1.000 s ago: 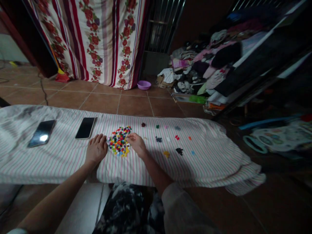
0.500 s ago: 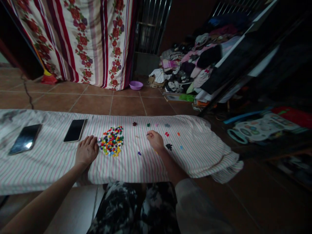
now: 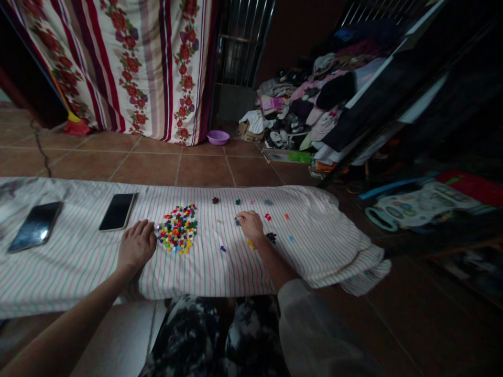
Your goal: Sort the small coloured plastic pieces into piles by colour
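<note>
A mixed pile of small coloured pieces (image 3: 177,230) lies on the striped cloth (image 3: 188,272). My left hand (image 3: 137,243) rests flat on the cloth at the pile's left edge, fingers stretched out and holding nothing. To the right, my right hand (image 3: 251,225) is low over small grey pieces (image 3: 237,221), its fingers pressed together; whatever is between them is too small to make out. Around it lie little single-colour groups: black pieces (image 3: 271,237), yellow pieces (image 3: 251,244), red pieces (image 3: 268,217), dark red pieces (image 3: 215,200) and a purple piece (image 3: 222,248).
Two phones, one with a pale edge (image 3: 117,212) and one darker (image 3: 35,226), lie left of my left hand. Beyond the cloth are a purple basin (image 3: 218,137), a curtain (image 3: 153,68) and heaped clothes (image 3: 302,104). A toy (image 3: 424,204) is at the right.
My right hand has shifted slightly right, and grey pieces now show at its fingertips. More of the yellow pieces shows beside the wrist. My left hand stays beside the pile.
</note>
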